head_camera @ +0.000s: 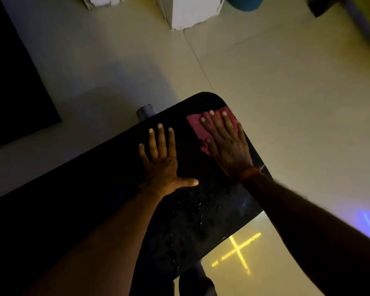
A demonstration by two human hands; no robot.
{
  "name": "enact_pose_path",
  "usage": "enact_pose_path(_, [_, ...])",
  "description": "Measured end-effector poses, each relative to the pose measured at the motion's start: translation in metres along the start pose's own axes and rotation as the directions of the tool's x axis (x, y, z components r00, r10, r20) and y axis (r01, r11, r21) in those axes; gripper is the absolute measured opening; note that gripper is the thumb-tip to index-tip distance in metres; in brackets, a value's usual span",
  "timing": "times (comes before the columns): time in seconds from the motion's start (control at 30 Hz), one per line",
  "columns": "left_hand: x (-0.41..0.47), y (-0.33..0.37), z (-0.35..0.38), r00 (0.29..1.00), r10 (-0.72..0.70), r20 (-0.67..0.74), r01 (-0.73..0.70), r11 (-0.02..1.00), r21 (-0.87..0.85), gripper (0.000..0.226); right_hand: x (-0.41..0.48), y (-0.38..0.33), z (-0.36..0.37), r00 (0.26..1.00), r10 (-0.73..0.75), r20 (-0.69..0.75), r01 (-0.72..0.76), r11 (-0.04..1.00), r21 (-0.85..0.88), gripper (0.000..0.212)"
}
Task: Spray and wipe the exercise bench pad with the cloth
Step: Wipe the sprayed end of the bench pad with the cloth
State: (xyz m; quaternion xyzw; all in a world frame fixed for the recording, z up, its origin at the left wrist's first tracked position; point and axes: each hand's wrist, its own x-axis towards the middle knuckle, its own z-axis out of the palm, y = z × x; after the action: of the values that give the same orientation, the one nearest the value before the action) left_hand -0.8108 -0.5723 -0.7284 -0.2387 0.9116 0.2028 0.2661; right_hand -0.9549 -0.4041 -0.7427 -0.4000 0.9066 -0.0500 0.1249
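Observation:
The black exercise bench pad (107,167) runs from lower left to its rounded far end at upper centre. Wet droplets shine on its near right part. A pink cloth (195,127) lies flat near the pad's far right corner. My right hand (226,144) presses flat on the cloth, fingers spread over it. My left hand (161,163) rests palm down on the bare pad to the left of the cloth, fingers apart, holding nothing. No spray bottle can be made out for sure.
A small grey cap-like object (145,112) pokes up behind the pad's far edge. A white pillar base (188,13) stands on the pale tiled floor at the top. A dark mat (13,82) lies at the left. A yellow light reflection (237,251) glows on the floor.

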Motion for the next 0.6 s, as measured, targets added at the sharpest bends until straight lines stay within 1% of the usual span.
enact_pose_path(0.07, [0.001,-0.001,0.003,1.0,-0.006,-0.016,0.006,1.0,-0.003,0.169,0.008,-0.019,0.005,0.987,0.158,-0.04,-0.155,0.986,0.062,0.058])
enact_pose_path(0.1, [0.001,-0.001,0.004,1.0,-0.008,-0.022,0.007,1.0,-0.005,0.169,0.002,-0.028,0.008,0.981,0.185,-0.052,-0.18,0.979,0.092,0.058])
enact_pose_path(0.13, [0.002,0.0,0.005,1.0,-0.007,-0.028,0.007,1.0,-0.003,0.169,-0.011,-0.033,0.012,0.985,0.162,-0.054,-0.155,0.982,0.108,0.058])
enact_pose_path(0.2, [-0.001,0.0,0.005,0.998,0.002,-0.058,-0.001,1.0,0.007,0.167,-0.044,-0.024,0.017,0.998,0.053,-0.021,-0.051,0.995,0.086,0.059])
enact_pose_path(0.23, [-0.003,-0.001,0.005,0.997,0.015,-0.08,-0.015,1.0,0.011,0.164,-0.051,-0.013,0.015,0.999,0.046,-0.01,-0.045,0.997,0.064,0.059])
enact_pose_path(0.27, [-0.006,-0.002,0.007,0.994,0.036,-0.105,-0.034,0.999,0.016,0.159,-0.05,-0.005,0.012,0.996,0.094,-0.006,-0.094,0.994,0.05,0.058])
enact_pose_path(0.3, [-0.011,-0.002,0.009,0.988,0.068,-0.136,-0.066,0.998,0.021,0.153,-0.042,-0.001,0.008,0.982,0.188,-0.014,-0.187,0.981,0.06,0.057])
enact_pose_path(0.33, [-0.016,-0.001,0.011,0.979,0.116,-0.166,-0.114,0.993,0.026,0.145,-0.033,-0.001,0.006,0.957,0.289,-0.016,-0.287,0.954,0.09,0.057])
enact_pose_path(0.37, [-0.021,0.003,0.013,0.967,0.182,-0.177,-0.179,0.983,0.036,0.139,-0.027,-0.004,0.005,0.933,0.359,-0.02,-0.355,0.927,0.119,0.058])
enact_pose_path(0.4, [-0.027,0.01,0.016,0.953,0.256,-0.164,-0.25,0.967,0.054,0.134,-0.029,-0.01,0.005,0.92,0.391,-0.024,-0.385,0.914,0.129,0.059])
enact_pose_path(0.47, [-0.037,0.025,0.023,0.933,0.345,-0.102,-0.338,0.938,0.08,0.13,-0.059,-0.022,0.013,0.939,0.344,-0.027,-0.34,0.935,0.1,0.06])
enact_pose_path(0.53, [-0.042,0.039,0.03,0.94,0.335,-0.062,-0.33,0.941,0.077,0.134,-0.098,-0.014,0.016,0.963,0.27,0.002,-0.27,0.962,0.044,0.06])
enact_pose_path(0.57, [-0.043,0.043,0.032,0.948,0.315,-0.054,-0.31,0.947,0.077,0.137,-0.106,-0.004,0.015,0.964,0.265,0.029,-0.266,0.963,0.041,0.06])
enact_pose_path(0.6, [-0.044,0.046,0.034,0.953,0.299,-0.053,-0.295,0.952,0.08,0.139,-0.104,0.005,0.012,0.954,0.297,0.037,-0.299,0.953,0.053,0.059])
